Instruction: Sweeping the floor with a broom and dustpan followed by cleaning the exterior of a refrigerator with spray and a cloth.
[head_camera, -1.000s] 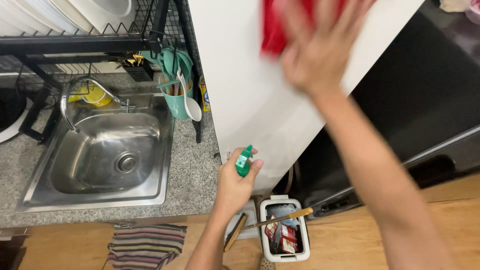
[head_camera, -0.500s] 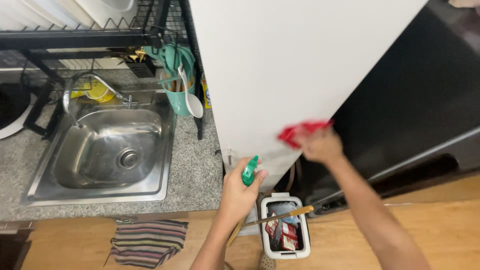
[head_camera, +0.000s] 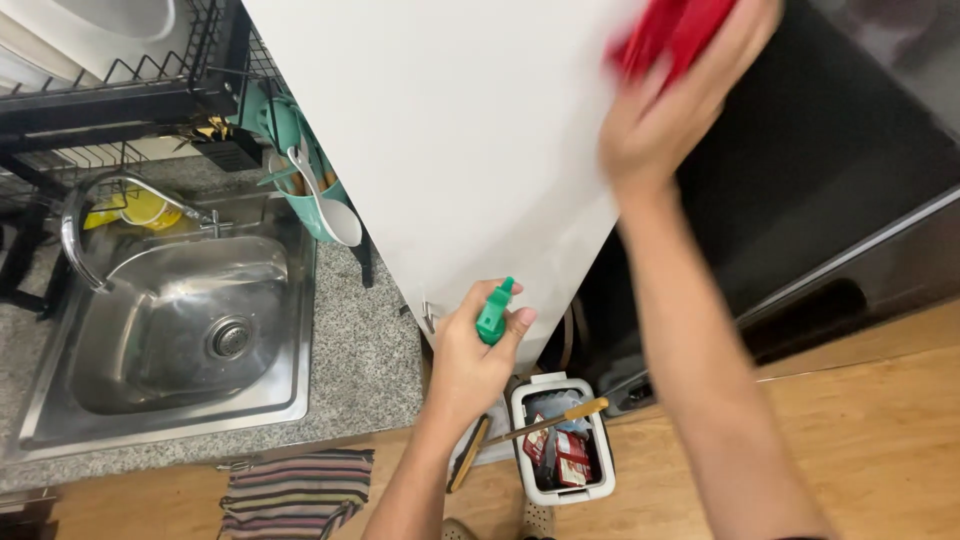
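My right hand (head_camera: 665, 115) presses a red cloth (head_camera: 672, 35) against the white side panel (head_camera: 460, 150) of a tall appliance, high up near the panel's right edge. My left hand (head_camera: 475, 355) is lower, close to the panel's bottom corner, and grips a spray bottle whose green nozzle (head_camera: 493, 312) sticks up between the fingers. The bottle's body is hidden inside the fist.
A steel sink (head_camera: 170, 340) with a curved tap (head_camera: 85, 225) sits in a grey speckled counter (head_camera: 370, 350). A black dish rack (head_camera: 120, 90) and a teal utensil holder (head_camera: 310, 190) stand behind it. On the wooden floor (head_camera: 850, 430) are a small white bin (head_camera: 560, 440) and a striped mat (head_camera: 295, 495).
My right hand with the red cloth swept down the white panel to its lower edge, then back up to the top. My left hand has kept the spray bottle almost still.
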